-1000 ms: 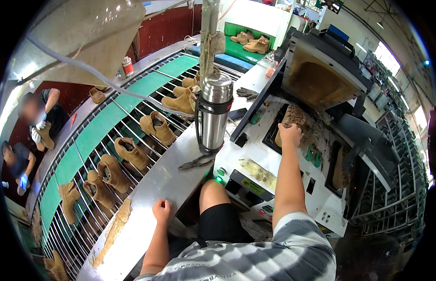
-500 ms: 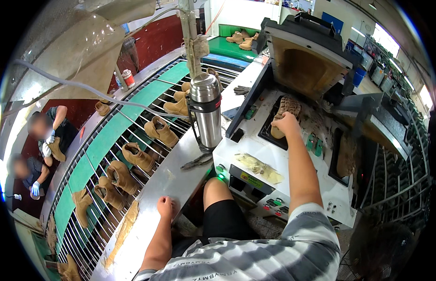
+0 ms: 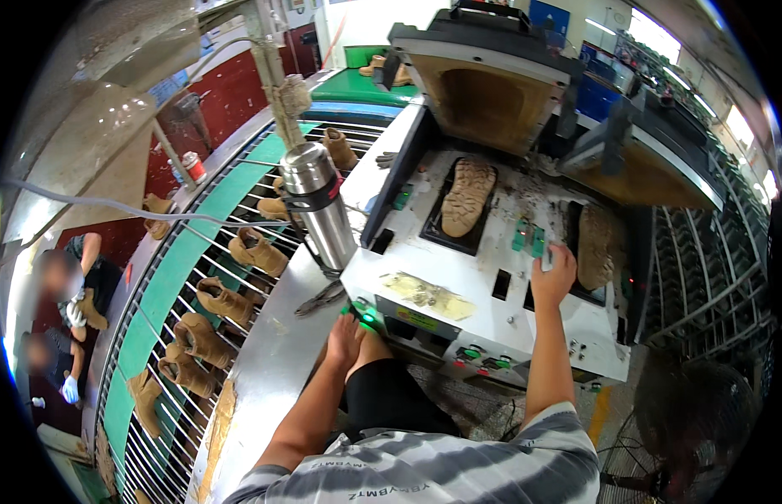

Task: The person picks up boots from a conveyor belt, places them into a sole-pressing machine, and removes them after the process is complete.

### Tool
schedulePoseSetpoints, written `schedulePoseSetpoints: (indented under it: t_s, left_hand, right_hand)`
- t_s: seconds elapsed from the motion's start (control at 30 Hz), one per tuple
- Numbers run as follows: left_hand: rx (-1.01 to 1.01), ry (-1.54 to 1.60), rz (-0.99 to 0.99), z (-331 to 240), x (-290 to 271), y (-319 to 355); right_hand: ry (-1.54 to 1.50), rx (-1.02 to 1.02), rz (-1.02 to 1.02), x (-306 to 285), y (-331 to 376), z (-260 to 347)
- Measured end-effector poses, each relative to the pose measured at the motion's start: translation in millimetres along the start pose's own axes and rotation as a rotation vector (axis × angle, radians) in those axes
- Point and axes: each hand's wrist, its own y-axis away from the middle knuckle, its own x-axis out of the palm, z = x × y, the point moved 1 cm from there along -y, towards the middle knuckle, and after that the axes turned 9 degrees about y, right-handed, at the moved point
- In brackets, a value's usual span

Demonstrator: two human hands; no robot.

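A: Your right hand (image 3: 554, 275) was up on the white press deck (image 3: 500, 256), fingers spread and loose, grasping nothing, resting at the green buttons (image 3: 525, 236) between the two moulds.

B: And the soles?

A: One tan rubber outsole (image 3: 466, 196) lay tread-up in the left black mould tray (image 3: 458, 239); the second outsole (image 3: 594, 245) lay just beside your right hand, in the right tray. I'd judge them light, bendy, grippy on the lugs, so you'd have pinched one at the heel or toe end, not mid-arch.

B: Left hand?

A: Your left hand (image 3: 347, 340) was low at the deck's front corner by the lit green switch (image 3: 367, 317), fingers curled on the edge; whether it gripped, I couldn't tell.

B: Room to move?

A: Tight above: both heated lids (image 3: 483, 92) stood raised behind the trays. The steel flask (image 3: 321, 204) stood near the left corner, pliers (image 3: 320, 296) on the metal bench (image 3: 265, 370). The boot conveyor (image 3: 206, 294) ran well apart to your left.
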Motion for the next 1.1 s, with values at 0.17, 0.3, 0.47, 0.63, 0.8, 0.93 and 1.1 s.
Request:
schedulePoseSetpoints:
  t_s: [0.17, 0.3, 0.47, 0.63, 0.8, 0.93, 1.1]
  left_hand:
    - [-0.048, 0.018, 0.091, -4, 17, -20]
    - [-0.179, -0.066, 0.147, -12, -49, 10]
    - [-0.044, -0.041, -0.165, -30, -109, 77]
    - [0.090, 0.039, -0.238, -59, -166, 116]
    - [0.167, 0.081, -0.298, -70, -185, 139]
    - [0.131, 0.088, -0.147, -55, -174, 146]
    - [-0.016, -0.111, -0.078, -39, -114, 175]
  right_hand:
    - [0.281, 0.167, 0.045, -47, -24, -69]
    - [0.405, 0.299, 0.329, -39, -49, -88]
    - [0.370, 0.496, 0.954, -49, -119, -117]
    - [0.368, 0.457, 0.813, -85, -154, -86]
    - [0.273, 0.549, 0.437, -122, -92, -59]
    - [0.196, 0.271, -0.009, -128, 17, -97]
    - [-0.202, 0.283, -0.188, -128, 88, -152]
